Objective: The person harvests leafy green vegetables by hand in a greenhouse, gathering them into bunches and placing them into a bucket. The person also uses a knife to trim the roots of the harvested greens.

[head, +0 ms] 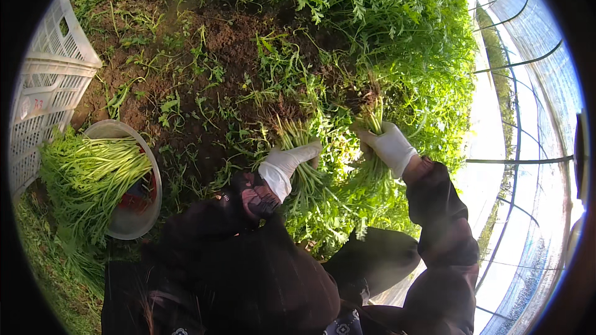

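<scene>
My left hand, in a white glove, is closed around a bunch of leafy green plants, with its brown roots pointing away from me. To its right, my right hand, gloved in white too, grips a smaller bunch of the same plants, roots up and leaves hanging below the fist. The two bunches are apart. At the left, cut or pulled greens with pale stems lie across a translucent plastic tub, their leaves spilling over its left side. Something red and dark inside the tub is partly hidden.
A white slatted plastic crate stands at the far left, beside the tub. Dense leafy plants grow ahead and to the right. Brown soil with scattered greens lies ahead. Hoops and sheeting of a tunnel greenhouse rise on the right.
</scene>
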{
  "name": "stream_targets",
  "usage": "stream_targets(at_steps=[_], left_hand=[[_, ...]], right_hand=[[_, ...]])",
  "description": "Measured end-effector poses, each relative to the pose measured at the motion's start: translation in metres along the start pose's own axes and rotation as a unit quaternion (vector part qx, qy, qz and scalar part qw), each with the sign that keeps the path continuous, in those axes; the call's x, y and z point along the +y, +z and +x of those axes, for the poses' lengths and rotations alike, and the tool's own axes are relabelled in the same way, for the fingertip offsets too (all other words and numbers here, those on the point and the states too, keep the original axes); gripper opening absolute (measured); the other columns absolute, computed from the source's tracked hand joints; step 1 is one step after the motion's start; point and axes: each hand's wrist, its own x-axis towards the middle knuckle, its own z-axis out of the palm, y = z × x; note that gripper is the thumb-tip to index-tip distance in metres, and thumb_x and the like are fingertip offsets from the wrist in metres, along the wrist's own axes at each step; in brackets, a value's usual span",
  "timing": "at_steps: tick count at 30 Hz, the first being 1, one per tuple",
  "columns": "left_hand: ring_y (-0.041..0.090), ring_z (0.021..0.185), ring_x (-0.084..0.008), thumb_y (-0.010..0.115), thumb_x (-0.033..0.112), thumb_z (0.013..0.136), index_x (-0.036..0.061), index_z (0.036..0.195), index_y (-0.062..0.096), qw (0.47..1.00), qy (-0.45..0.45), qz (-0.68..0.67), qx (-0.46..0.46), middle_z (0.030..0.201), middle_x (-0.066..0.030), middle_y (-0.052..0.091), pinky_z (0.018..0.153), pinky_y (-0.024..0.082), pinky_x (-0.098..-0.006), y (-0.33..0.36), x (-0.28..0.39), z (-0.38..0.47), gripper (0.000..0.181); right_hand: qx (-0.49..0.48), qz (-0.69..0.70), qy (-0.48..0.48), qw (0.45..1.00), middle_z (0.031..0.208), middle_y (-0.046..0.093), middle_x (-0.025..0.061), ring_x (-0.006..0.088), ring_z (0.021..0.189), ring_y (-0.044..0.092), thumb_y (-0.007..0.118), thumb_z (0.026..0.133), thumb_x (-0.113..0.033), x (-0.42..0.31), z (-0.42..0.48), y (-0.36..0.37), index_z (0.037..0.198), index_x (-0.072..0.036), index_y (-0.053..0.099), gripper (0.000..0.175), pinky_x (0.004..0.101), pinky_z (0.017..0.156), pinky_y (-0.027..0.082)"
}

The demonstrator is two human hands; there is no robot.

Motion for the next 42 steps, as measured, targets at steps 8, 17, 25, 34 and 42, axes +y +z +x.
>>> stream_targets(at_steps=[8,17,25,34,42], left_hand=[[0.063,0.086,-0.0145,0.077,0.004,0.076,0.0027,0.105,0.066,0.989,0.097,-0.002,0.107,0.098,-0.0039,0.068,0.082,0.048,-0.0285,-0.036,-0.02,0.008,0.032],[0.062,0.087,-0.0141,0.069,0.007,0.081,-0.0002,0.105,0.067,0.975,0.15,-0.001,0.166,0.097,-0.0057,0.068,0.08,0.049,-0.0274,-0.057,-0.025,0.026,0.024],[0.064,0.083,-0.0269,0.068,0.022,0.079,0.0008,0.106,0.057,0.988,0.06,-0.139,0.005,0.088,-0.0118,0.063,0.074,0.054,-0.0426,-0.067,0.004,0.014,0.036],[0.064,0.085,-0.0245,0.059,0.024,0.087,0.002,0.12,0.052,0.99,0.007,-0.102,-0.094,0.1,-0.012,0.063,0.074,0.055,-0.0396,-0.06,0.01,0.005,0.04],[0.061,0.094,-0.0205,0.057,0.02,0.088,-0.0002,0.124,0.051,0.986,0.004,-0.114,-0.118,0.124,-0.0165,0.058,0.085,0.052,-0.035,-0.047,0.003,0.008,0.041]], right_hand=[[-0.016,-0.142,-0.253,0.957,0.096,0.059,0.0221,0.0314,0.098,0.055,0.059,0.083,-0.017,0.049,0.067,0.153,0.11,0.004,0.053,0.034,0.0364,0.087,0.045],[-0.159,-0.107,-0.267,0.944,0.146,0.025,0.0308,0.0381,0.139,0.021,0.059,0.084,-0.03,0.031,0.057,0.134,0.138,0.007,0.032,0.071,0.0369,0.115,0.021],[0.364,0.254,0.012,0.896,0.074,0.059,0.0027,0.015,0.057,0.048,0.066,0.084,-0.028,0.101,0.209,-0.023,0.089,-0.001,0.063,0.027,0.03,0.056,0.043],[0.085,0.431,-0.062,0.896,0.056,0.039,-0.0053,0.0104,0.048,0.038,0.051,0.096,-0.03,0.097,0.167,-0.015,0.097,-0.007,0.061,0.025,0.0265,0.048,0.036],[0.083,-0.153,-0.217,0.96,0.061,0.06,0.0142,0.0325,0.056,0.061,0.056,0.091,-0.029,0.065,0.004,0.089,0.094,-0.012,0.064,0.02,0.041,0.053,0.048]])
